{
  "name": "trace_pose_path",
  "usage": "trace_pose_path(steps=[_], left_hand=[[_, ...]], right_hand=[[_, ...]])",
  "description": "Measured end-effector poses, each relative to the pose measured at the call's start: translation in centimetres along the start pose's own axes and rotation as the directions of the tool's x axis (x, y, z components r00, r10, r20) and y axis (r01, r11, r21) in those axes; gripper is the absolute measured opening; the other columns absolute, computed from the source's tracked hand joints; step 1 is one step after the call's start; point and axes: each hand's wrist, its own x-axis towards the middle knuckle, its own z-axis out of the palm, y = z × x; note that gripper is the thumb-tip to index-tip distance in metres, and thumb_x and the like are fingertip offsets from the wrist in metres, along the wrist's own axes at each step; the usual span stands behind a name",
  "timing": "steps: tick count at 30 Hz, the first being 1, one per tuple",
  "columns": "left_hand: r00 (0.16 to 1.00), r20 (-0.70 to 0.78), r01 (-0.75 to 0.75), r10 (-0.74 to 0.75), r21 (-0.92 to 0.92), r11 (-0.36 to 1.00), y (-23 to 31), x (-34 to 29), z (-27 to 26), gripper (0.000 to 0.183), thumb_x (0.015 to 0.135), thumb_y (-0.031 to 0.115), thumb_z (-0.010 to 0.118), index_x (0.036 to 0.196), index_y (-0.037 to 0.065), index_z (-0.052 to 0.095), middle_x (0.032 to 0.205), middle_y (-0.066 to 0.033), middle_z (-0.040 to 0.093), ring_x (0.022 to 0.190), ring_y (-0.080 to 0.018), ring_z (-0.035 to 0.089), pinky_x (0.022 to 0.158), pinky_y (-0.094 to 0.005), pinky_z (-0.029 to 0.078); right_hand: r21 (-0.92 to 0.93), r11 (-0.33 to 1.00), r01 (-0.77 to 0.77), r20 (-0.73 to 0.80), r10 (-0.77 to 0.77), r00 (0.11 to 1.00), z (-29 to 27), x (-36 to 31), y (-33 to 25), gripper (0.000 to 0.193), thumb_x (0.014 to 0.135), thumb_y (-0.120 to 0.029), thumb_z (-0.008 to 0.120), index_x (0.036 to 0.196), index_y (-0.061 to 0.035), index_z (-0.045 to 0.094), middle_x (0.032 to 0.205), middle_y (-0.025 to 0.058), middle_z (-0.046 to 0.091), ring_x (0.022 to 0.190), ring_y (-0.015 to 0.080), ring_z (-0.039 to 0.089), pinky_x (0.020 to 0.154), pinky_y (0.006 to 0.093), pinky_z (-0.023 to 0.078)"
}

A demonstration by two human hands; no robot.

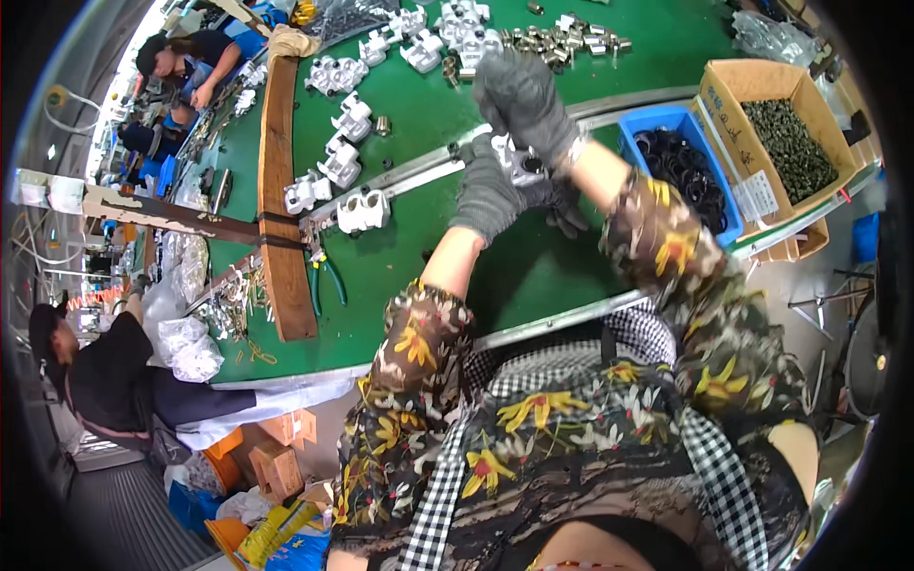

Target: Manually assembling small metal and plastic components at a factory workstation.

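Note:
Both my hands wear dark grey gloves and are close together over the green table. My left hand is closed around a white metal casting with round openings. My right hand is raised just above that casting, fingers curled together; whatever they hold is hidden. A dark, glove-like shape lies beside the casting. To the left, a line of similar white castings runs up the table, and small metal cylinders stand near them. More metal cylinders are heaped at the far side.
On the right are a blue bin of black rings and a cardboard box of small dark parts. A metal rail crosses the table. Left, green-handled pliers lie near a wooden beam. Other people work further left.

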Motion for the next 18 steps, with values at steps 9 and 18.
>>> trace_pose_path(steps=[9, 18], left_hand=[[0.999, -0.012, 0.042, -0.041, 0.223, 0.974, 1.2, -0.4, 0.4, 0.077, 0.059, 0.034, 0.086, 0.12, 0.005, 0.05, 0.112, -0.0028, 0.063, 0.095, -0.0193, 0.056, 0.091, -0.0347, 0.04], [0.956, -0.048, -0.293, 0.29, -0.06, 0.954, 1.4, 0.9, 2.0, 0.055, 0.09, 0.047, 0.049, 0.131, 0.011, 0.037, 0.13, -0.0058, 0.05, 0.116, -0.0268, 0.049, 0.102, -0.0437, 0.04]], right_hand=[[0.324, 0.946, 0.013, 0.023, -0.021, 1.0, -1.7, 0.1, -6.6, 0.044, 0.096, -0.038, 0.046, 0.068, -0.0053, 0.056, 0.052, 0.0022, 0.052, 0.041, 0.0106, 0.048, 0.037, 0.0255, 0.035], [0.275, 0.96, -0.054, -0.032, 0.065, 0.997, -1.3, -4.0, -3.5, 0.042, 0.09, -0.042, 0.055, 0.073, -0.0041, 0.058, 0.054, 0.002, 0.054, 0.041, 0.0084, 0.048, 0.038, 0.0224, 0.036]])
